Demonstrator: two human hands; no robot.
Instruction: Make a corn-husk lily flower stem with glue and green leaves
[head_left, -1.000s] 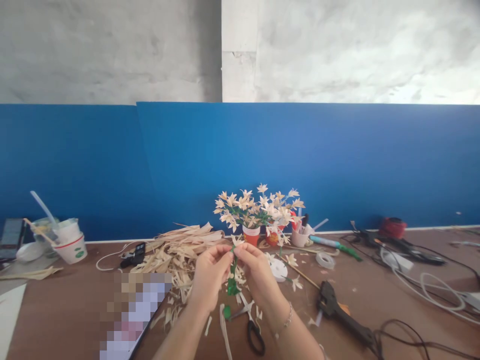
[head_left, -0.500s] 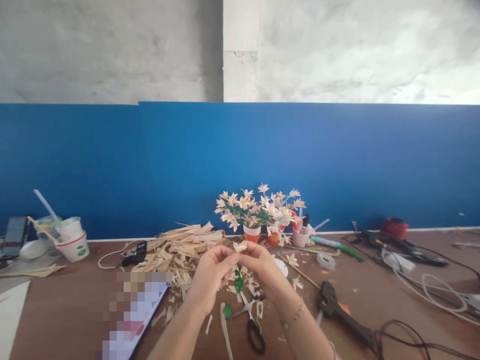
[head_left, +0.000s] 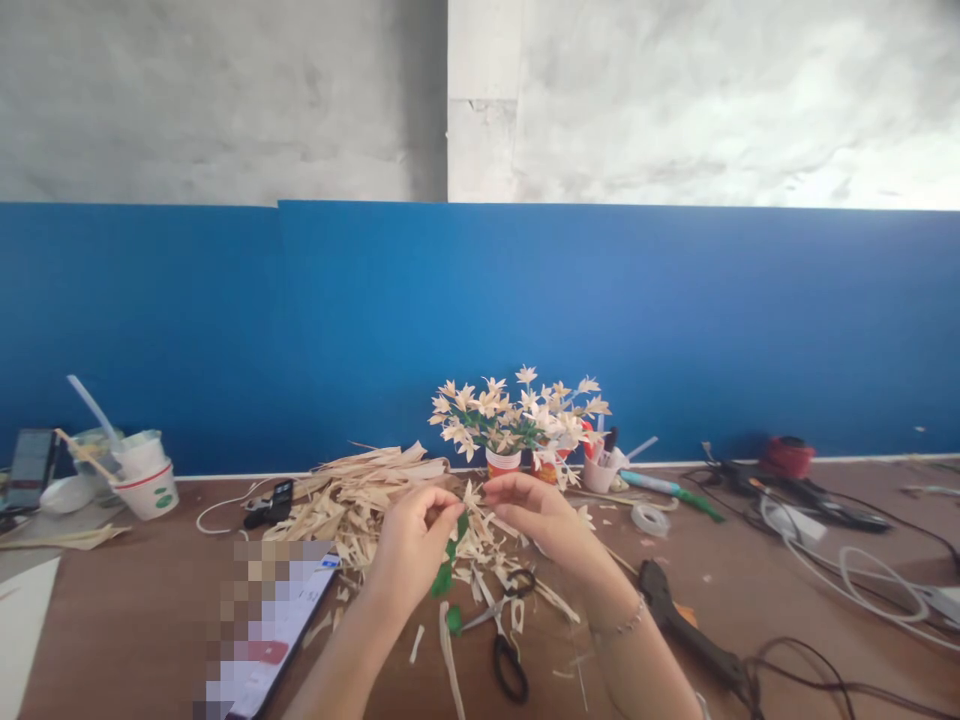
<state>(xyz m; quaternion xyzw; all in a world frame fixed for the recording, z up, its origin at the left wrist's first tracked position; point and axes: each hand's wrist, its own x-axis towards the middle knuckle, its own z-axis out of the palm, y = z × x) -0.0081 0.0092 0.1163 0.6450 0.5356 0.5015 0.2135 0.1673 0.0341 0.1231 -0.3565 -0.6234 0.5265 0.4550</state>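
My left hand [head_left: 416,535] pinches a small pale husk flower [head_left: 470,497] at its base, thumb against fingers. Green tape [head_left: 442,578] hangs below that grip, its upper part partly hidden. Just right of the flower, my right hand [head_left: 529,508] has its thumb and fingers apart, with nothing visible between them. Beneath both hands lie scissors [head_left: 510,668] with black handles, their blades spread, and a green roll of tape [head_left: 454,620]. Behind the hands, several similar flowers [head_left: 491,402] stand in a red and white cup [head_left: 502,462].
Dry husk strips [head_left: 367,490] are piled at left centre. A phone [head_left: 274,640] lies front left, a paper cup [head_left: 148,492] farther back. On the right are a glue gun [head_left: 690,630], clear tape roll [head_left: 650,519] and tangled cables [head_left: 862,590]. A blue partition [head_left: 600,300] borders the table's back.
My right hand has let go of the flower and moved slightly right, its fingers parting. The left hand keeps the flower, and the hanging green tape has shifted left.
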